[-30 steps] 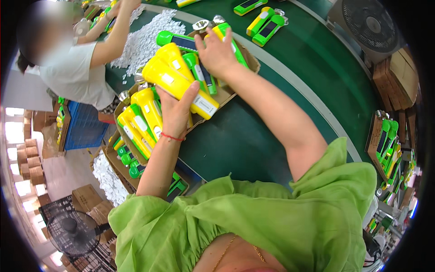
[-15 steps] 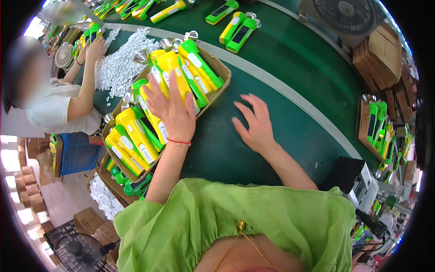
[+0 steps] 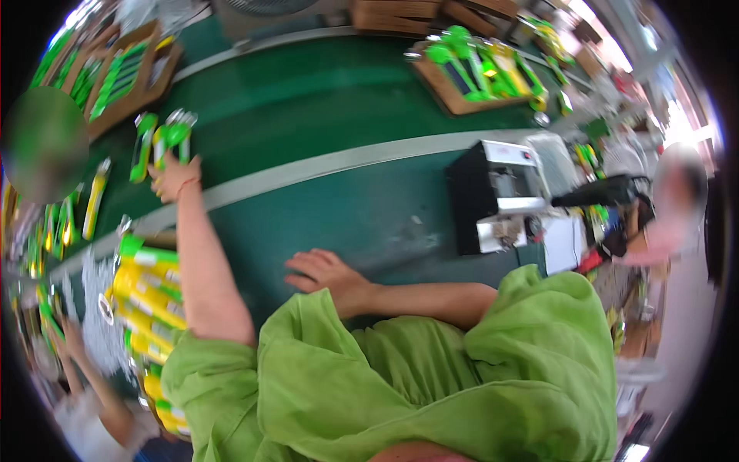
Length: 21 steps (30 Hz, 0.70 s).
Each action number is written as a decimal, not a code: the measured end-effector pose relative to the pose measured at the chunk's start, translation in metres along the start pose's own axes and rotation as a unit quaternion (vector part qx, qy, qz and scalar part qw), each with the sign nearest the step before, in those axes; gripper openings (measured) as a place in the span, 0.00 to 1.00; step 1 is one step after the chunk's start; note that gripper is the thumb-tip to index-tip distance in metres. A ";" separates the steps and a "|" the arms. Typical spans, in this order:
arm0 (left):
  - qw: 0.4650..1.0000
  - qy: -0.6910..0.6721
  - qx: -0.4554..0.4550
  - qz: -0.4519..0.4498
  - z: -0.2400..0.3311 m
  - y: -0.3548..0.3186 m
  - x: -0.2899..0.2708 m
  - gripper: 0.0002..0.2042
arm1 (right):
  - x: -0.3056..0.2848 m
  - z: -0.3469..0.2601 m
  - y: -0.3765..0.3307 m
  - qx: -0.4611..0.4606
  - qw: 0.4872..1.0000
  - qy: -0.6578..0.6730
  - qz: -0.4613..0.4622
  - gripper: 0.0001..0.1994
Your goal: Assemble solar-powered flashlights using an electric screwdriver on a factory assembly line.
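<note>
My left hand is stretched out to the far left over the green conveyor belt. Its fingers close round the near ends of a pair of green and yellow flashlights. Just left of them another green flashlight lies on the belt. My right hand is over the dark green worktop, close to my body, with its fingers extended and nothing in them. Beside my left forearm a box holds several yellow and green flashlights; my sleeve hides part of it.
A pale rail divides belt and worktop. A carton tray of flashlights sits far right, with a black and silver machine nearer. Small white parts lie in a heap at left, by a co-worker's arm.
The view has swung to the right. My left hand has left the boxed flashlights and reached the pair on the belt. My right hand has come down nearer my body.
</note>
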<state>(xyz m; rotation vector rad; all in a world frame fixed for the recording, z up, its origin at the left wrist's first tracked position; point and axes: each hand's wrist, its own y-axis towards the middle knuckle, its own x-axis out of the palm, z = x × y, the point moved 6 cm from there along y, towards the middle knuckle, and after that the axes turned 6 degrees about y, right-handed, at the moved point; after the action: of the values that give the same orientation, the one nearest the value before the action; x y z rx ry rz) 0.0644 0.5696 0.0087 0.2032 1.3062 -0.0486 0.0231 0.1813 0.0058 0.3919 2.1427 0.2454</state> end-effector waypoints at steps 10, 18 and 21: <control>0.990 0.051 0.053 -0.119 0.048 -0.049 0.009 0.39 | -0.007 0.009 -0.019 -0.021 0.995 -0.019 0.099 0.20; 0.949 0.066 0.303 -0.055 0.043 -0.204 -0.021 0.27 | -0.039 0.009 -0.080 0.075 0.951 0.236 0.186 0.12; 0.907 0.053 0.398 -0.125 0.010 -0.296 -0.031 0.20 | -0.155 -0.030 -0.162 0.020 0.924 0.109 0.365 0.13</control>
<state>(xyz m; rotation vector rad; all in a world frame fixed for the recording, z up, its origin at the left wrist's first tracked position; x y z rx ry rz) 0.0219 0.2750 0.0050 0.7410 1.3552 -0.8098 0.0507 -0.0274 0.0890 1.2359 2.1301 0.6909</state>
